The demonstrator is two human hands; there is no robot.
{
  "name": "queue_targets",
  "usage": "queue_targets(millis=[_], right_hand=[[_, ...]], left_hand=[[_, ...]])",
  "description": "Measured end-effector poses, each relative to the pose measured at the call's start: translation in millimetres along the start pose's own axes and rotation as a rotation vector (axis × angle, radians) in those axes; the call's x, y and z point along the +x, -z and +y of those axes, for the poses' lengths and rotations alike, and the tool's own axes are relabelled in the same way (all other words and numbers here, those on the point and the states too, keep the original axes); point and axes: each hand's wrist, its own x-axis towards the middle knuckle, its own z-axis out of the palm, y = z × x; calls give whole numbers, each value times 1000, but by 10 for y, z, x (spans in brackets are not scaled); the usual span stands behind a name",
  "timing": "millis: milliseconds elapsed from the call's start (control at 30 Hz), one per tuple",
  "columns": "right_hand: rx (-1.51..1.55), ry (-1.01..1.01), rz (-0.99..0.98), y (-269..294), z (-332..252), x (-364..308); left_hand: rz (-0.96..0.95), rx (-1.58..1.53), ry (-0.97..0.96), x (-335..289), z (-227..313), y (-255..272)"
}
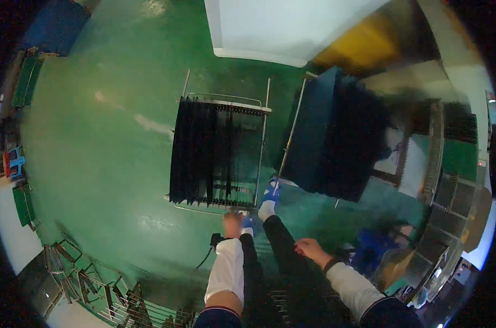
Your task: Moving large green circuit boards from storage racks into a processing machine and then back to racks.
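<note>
1. The left hand [232,224] rests on the near rail of the cart [218,205], a wire-framed trolley on the green floor [106,164]. Its grip looks closed over the rail, though the fingers are too small to tell for sure.
2. The cart stands straight ahead, in the middle of the scene, loaded with upright black trays [204,150] packed side by side. With only one hand on the rail, a push could swing the cart off line, and the trays could lean or slide out.
3. The right hand [309,249] hangs free near the right thigh, fingers loosely curled, holding nothing. It is well apart from the cart, so it cannot steady the load if it tips.
4. A foot [268,201] sits just beside the cart's near right corner. Rolling the cart back could catch the toes.
5. A second cart [335,136] of dark trays stands just right of the first. A skewed push could knock the two together.
6. A cable [207,254] trails on the floor near the left leg, a possible trip.
</note>
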Motion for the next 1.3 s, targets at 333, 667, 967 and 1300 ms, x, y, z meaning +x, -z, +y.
queue_targets(millis=[333, 667, 967, 1300], right_hand=[[-64, 242, 276, 575, 42, -1289], [337, 402, 593, 2031, -244, -2991], [-336, 598, 1362, 5011, -240, -3234], [-590, 750, 1600, 6962, -962, -4133]], left_hand=[[-335, -89, 648, -638, 1619, 1221], [-374, -396, 701, -1139, 2801, 2277], [-447, -418, 792, -1511, 3016, 1573], [-694, 31, 276, -2085, 5543, -812]])
